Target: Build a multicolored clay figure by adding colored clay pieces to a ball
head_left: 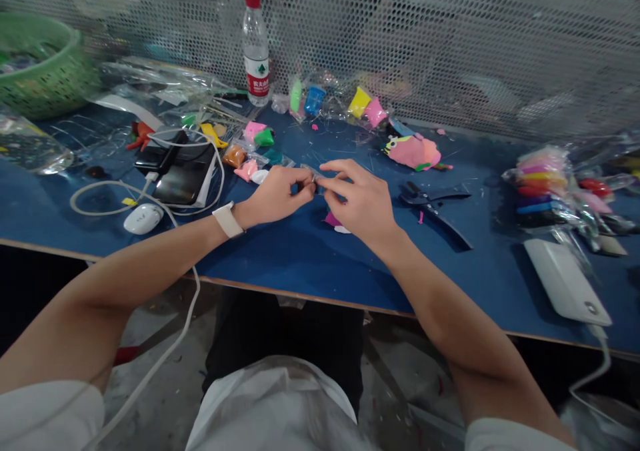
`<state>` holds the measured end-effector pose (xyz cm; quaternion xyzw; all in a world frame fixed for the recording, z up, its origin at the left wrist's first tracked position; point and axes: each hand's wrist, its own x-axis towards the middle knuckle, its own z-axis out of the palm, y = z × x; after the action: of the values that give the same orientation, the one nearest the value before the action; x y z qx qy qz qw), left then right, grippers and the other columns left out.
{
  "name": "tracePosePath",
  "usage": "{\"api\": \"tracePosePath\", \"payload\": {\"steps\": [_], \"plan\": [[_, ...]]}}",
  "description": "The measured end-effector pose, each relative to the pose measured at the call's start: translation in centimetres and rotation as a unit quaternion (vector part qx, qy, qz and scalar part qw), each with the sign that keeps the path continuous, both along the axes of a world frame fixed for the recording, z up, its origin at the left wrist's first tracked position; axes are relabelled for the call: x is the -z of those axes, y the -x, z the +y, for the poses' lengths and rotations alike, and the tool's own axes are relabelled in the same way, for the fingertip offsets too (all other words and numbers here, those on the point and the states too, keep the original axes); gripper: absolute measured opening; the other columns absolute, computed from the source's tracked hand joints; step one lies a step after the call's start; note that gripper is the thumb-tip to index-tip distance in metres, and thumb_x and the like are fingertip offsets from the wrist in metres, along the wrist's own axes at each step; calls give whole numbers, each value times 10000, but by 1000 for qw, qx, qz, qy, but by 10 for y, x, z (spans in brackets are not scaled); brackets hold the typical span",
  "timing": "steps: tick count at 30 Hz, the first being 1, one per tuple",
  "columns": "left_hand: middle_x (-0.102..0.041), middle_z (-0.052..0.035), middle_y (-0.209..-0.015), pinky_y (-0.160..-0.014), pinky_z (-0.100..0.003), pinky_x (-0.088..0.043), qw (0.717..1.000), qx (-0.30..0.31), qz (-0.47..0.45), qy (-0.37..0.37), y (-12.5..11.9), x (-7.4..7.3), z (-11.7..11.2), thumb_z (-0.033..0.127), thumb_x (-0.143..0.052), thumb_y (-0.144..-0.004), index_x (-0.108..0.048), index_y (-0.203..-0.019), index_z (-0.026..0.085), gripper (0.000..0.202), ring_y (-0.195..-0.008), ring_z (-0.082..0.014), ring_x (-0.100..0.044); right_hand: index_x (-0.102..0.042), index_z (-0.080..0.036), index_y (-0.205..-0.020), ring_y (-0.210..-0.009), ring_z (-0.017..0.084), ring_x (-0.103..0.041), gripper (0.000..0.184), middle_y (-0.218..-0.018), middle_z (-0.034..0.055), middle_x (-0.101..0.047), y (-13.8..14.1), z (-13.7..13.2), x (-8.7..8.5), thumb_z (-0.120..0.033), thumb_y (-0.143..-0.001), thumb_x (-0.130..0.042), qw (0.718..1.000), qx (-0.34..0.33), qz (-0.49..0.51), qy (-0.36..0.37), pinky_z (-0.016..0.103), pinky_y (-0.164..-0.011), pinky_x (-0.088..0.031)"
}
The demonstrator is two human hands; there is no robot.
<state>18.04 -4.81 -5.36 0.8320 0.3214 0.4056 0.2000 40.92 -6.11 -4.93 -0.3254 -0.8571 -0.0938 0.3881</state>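
blue worktable (300, 264) backed by perforated mesh. small clear packet (314, 174) sits at table centre, pinched between both hands just above the surface. left hand (275, 196) has its fingertips closed on the packet's near end; right hand (357, 201) grips the other end, index extended. judged step: pulling the packet open; next move calls for steady opposing pull. black pliers (435, 204) near right; pink clay figure (414, 151) beyond; water bottle (256, 47) behind.

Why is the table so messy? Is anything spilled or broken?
Nothing looks spilled or broken. The water bottle stands upright with its cap on. Small clay packets and clear wrappers lie scattered over the blue table.
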Motion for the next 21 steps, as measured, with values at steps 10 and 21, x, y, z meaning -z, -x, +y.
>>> {"api": "tracePosePath", "payload": {"steps": [10,21], "plan": [[-580,23,-689,-803,-371,-490,988,-9,75,-136,1,6,5,169,-564,-1007,-456,-781,239,260,-677,-178,-583,-873,-249,-1215,-1058,277,-787,247,-1305,72,-881,4,-3,-3,-202,-1131,-645,995,16,-44,83,432,-875,-647],[-604,7,-773,-794,-366,-493,993,-34,19,-112,2,3,3,286,-518,-1134,-525,-874,237,265,-735,-180,-599,-902,-240,-1079,-989,282,-814,146,-1096,74,-915,2,6,4,-327,-1074,-785,995,28,34,95,430,-862,-647]]}}
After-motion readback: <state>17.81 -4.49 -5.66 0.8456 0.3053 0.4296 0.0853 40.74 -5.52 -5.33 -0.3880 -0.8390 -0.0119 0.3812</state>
